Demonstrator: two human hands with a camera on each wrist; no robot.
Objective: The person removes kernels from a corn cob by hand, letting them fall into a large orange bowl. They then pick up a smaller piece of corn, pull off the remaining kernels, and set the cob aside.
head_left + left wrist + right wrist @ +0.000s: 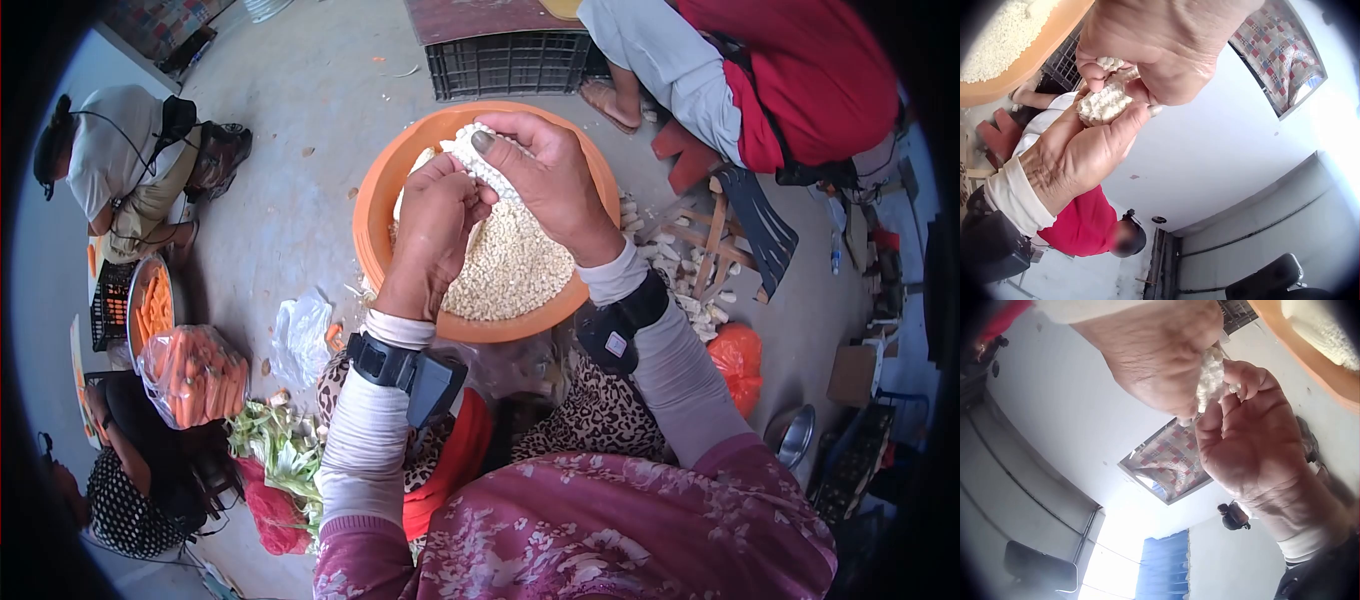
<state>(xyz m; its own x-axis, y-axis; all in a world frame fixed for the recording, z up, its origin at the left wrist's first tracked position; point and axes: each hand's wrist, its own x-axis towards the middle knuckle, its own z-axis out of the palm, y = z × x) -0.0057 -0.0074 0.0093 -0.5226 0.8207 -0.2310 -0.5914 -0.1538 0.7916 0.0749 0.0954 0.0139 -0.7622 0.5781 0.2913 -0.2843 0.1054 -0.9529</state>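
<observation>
Over the orange basin (375, 235), my right hand (565, 180) grips a pale corn cob (483, 160), its thumb lying along the kernels. My left hand (430, 225) is at the cob's near lower side with its fingers curled. In the left wrist view, a few loose corn kernels (1110, 63) show in the curled fingers of the left hand, whose thumb is against the cob. The right wrist view shows the cob between both hands, partly hidden by them. Loose kernels (515, 265) heap in the basin, and another pale cob (415, 180) lies by its left inner wall.
Stripped cobs (690, 280) litter the floor right of the basin, near a small wooden stool (715, 240). Green husks (285, 445) and a bag of carrots (195, 375) lie at left. A black crate (510, 65) stands beyond the basin. Other people sit around.
</observation>
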